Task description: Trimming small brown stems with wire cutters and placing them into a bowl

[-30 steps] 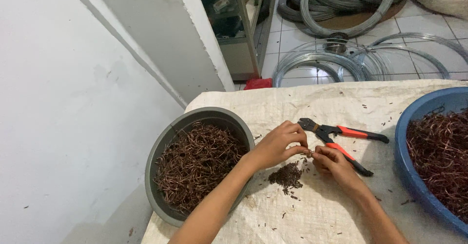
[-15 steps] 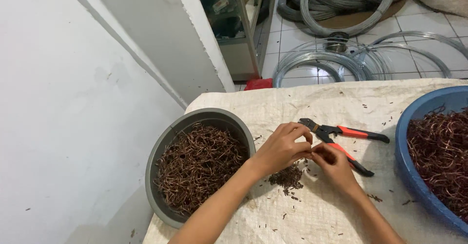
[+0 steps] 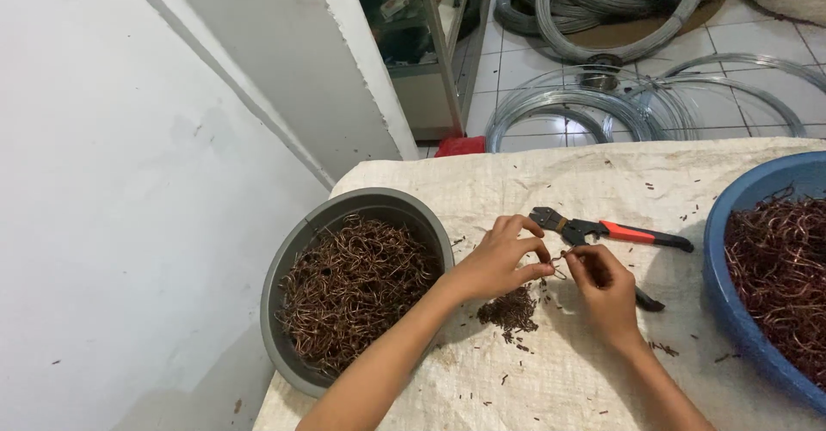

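Pinching a small brown wire piece (image 3: 561, 267) between both sets of fingertips, just above the woven sack cloth (image 3: 533, 181) covering the table. Left hand (image 3: 501, 260) curled, thumb and forefinger closed on the near end of the piece; right hand (image 3: 606, 288) curled the same way, fingertips clamped on the other end. Hands almost touching, knuckles up. Directly below, a little heap of dark clippings (image 3: 509, 310) on the cloth, with stray bits scattered around. Just behind the right hand, red-handled cutters (image 3: 607, 229) lying flat, jaws toward the left hand, one handle tucked under the right hand. Off to the left, a grey metal basin (image 3: 284, 263) full of brown bent wire. At the right edge, a blue basin (image 3: 731, 302) also heaped with brown wire. Beyond the table, silver wire coils (image 3: 594, 104) on the tiled floor.
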